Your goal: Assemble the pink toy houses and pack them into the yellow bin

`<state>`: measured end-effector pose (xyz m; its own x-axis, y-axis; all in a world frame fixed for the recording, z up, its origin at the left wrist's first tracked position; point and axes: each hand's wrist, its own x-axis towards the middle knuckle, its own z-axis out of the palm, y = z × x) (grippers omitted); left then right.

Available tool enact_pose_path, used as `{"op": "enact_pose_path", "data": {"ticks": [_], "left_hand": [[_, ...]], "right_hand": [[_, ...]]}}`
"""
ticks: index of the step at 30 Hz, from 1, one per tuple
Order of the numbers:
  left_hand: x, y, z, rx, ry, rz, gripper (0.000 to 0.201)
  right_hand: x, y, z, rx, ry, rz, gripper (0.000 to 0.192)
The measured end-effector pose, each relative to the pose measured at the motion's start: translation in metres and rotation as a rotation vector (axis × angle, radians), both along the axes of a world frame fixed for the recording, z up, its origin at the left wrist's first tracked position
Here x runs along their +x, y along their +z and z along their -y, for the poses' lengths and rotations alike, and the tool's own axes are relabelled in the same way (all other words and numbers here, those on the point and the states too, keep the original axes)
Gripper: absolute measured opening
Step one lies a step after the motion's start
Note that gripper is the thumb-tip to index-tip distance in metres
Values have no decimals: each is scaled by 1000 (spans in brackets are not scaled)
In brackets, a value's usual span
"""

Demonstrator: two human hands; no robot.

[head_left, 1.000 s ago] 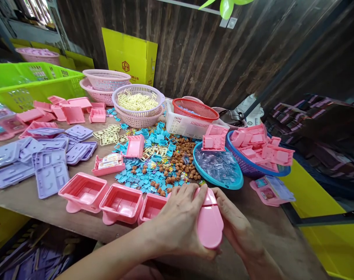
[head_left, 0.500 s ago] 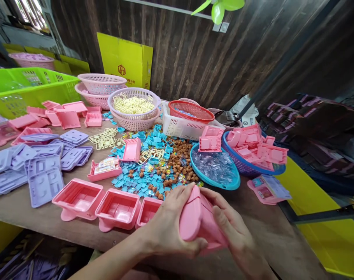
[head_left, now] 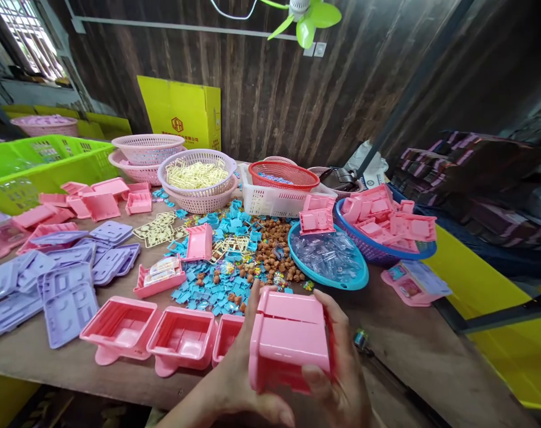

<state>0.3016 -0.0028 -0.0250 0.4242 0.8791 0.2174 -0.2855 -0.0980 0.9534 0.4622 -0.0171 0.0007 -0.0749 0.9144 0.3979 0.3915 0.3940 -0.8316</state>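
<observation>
Between my two hands is a pink plastic box (head_left: 292,339), held above the front of the table with one long wall facing up. My left hand (head_left: 241,368) grips its left end, fingers behind and thumb below. Around the right end wraps my right hand (head_left: 342,356), its thumb pressed on the near side. Left of my hands stand pink open boxes (head_left: 181,336) in a row, the third one partly covered by my left hand. Beyond them a pink tray (head_left: 159,276) holds small pale wrapped pieces.
Blue pieces (head_left: 212,285) and brown pieces (head_left: 274,249) lie heaped mid-table. Purple panels (head_left: 69,303) lie left. A turquoise basket (head_left: 359,276) of clear parts and a blue basket (head_left: 373,252) of pink parts stand right. A tool with a dark shaft (head_left: 390,368) lies near my right hand.
Both hands have turned the pink box, so its long wall now shows instead of its rounded end. The tool with the dark shaft has come into sight at right. The view has tilted up.
</observation>
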Motion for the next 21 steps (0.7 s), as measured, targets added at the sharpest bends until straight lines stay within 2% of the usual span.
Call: {"op": "enact_pose_path", "data": {"ticks": [2,5,7,9,12,14,16,18,21], "left_hand": [[-4,2,0,-23,-24,29,131],[-4,5,-2,-11,0,85,107],[0,8,-4,-21,35,186,94],[4,9,-6,-77,112,313,94],[6,7,-10,-208,243,474,93],[8,3,-11,-305,244,540,86],[11,-2,-9,-406,196,578,78],[14,-6,-7,-503,151,603,74],[11,-9,-7,-562,111,584,70]], "right_hand": [[1,7,-6,-46,12,53,71],[3,21,-15,-149,56,82,69],[5,30,-18,-183,93,35,75],[6,35,-20,-148,90,-101,85],[1,25,-15,-79,52,-293,103],[-7,9,-10,-140,79,-312,112],[-18,-6,-6,-238,79,-284,110],[-26,-13,-6,-264,-7,-225,103],[-28,-4,-12,-133,-133,-16,98]]}}
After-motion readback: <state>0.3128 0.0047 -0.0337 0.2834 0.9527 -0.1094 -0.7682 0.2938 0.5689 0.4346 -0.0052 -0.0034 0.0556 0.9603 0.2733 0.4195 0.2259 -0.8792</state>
